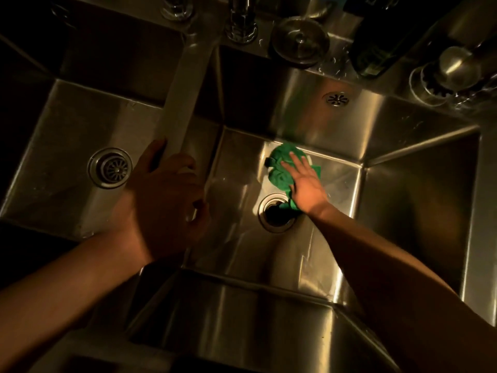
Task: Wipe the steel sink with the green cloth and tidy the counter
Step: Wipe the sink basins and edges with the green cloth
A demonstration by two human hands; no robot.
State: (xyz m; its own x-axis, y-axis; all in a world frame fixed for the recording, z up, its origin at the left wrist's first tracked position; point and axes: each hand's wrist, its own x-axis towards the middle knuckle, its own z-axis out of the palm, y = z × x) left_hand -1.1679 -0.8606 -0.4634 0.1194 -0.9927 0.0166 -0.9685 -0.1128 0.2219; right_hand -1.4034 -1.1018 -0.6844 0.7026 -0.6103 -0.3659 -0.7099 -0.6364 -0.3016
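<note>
A crumpled green cloth (279, 168) lies on the floor of the right basin of the steel sink (336, 146), near its back wall. My right hand (305, 181) presses flat on the cloth, fingers spread and pointing away from me. A tail of the cloth reaches the open drain hole (274, 214) just in front. My left hand (164, 192) rests on the divider (185, 103) between the two basins, fingers curled over its edge.
The left basin has a drain strainer (110, 168). On the back ledge stand the faucet base (240, 22), an upturned glass (300, 41), a dark bottle (376, 55) and a round steel item (457, 65). An overflow grille (336, 99) sits in the back wall.
</note>
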